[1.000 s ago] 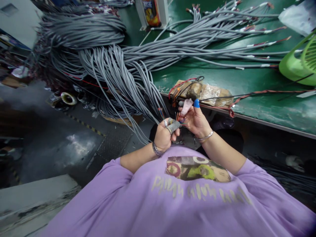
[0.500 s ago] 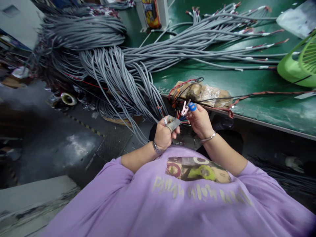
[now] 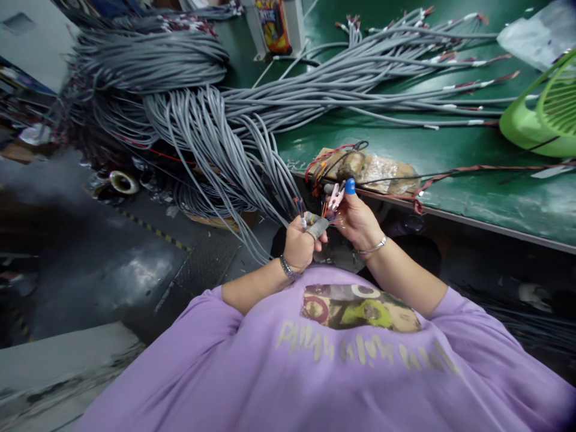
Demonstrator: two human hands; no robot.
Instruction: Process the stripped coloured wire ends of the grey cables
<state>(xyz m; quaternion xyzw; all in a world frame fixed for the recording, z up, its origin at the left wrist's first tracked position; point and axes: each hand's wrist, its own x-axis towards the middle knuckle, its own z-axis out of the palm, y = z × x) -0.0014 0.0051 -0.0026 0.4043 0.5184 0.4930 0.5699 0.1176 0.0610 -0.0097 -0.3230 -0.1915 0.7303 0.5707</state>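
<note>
My left hand [image 3: 299, 244] is closed in a fist round the end of a grey cable [image 3: 252, 198], with taped fingers. Thin coloured wires [image 3: 327, 215] fan out of the cable end between my hands. My right hand [image 3: 357, 217], with a blue cap on one fingertip and a pink one on another, pinches those coloured wires just beside the left fist. Both hands hover below the front edge of the green bench [image 3: 450, 150].
A big mass of grey cables [image 3: 189, 114] drapes off the bench's left end to the floor, and more cables [image 3: 382, 66] lie across the bench. A taped pad with wires [image 3: 369, 168] sits at the bench edge. A green fan [image 3: 544, 114] stands at right.
My right hand's fingers shifted slightly on the coloured wires and rose a little. The left fist stayed put on the cable.
</note>
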